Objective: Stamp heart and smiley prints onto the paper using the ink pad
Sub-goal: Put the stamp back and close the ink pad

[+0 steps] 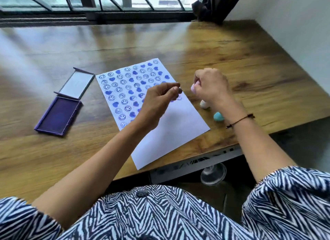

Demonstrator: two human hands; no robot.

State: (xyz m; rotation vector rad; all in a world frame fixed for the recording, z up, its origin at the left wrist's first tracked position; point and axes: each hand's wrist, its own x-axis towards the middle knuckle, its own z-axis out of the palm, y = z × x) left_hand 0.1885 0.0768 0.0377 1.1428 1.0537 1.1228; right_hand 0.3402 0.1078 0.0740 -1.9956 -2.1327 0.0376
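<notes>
A white paper (178,132) lies on the wooden table, its upper half filled with blue heart and smiley prints. The open purple ink pad (57,114) sits to its left, lid (76,83) folded back. My left hand (159,104) hovers over the paper's right edge, fingertips pinched on a small, blurred, dark-tipped stamp (179,91). My right hand (212,86) is raised just right of the paper, closed on a pale pink stamp (193,88). A white stamp (204,105) and a teal heart-shaped stamp (218,116) rest on the table beneath my right wrist.
The table's front edge (232,139) runs close below the paper. A window frame lines the far side, and a dark curtain (214,5) hangs at the back right beside a white wall. A glass object (213,173) sits under the table.
</notes>
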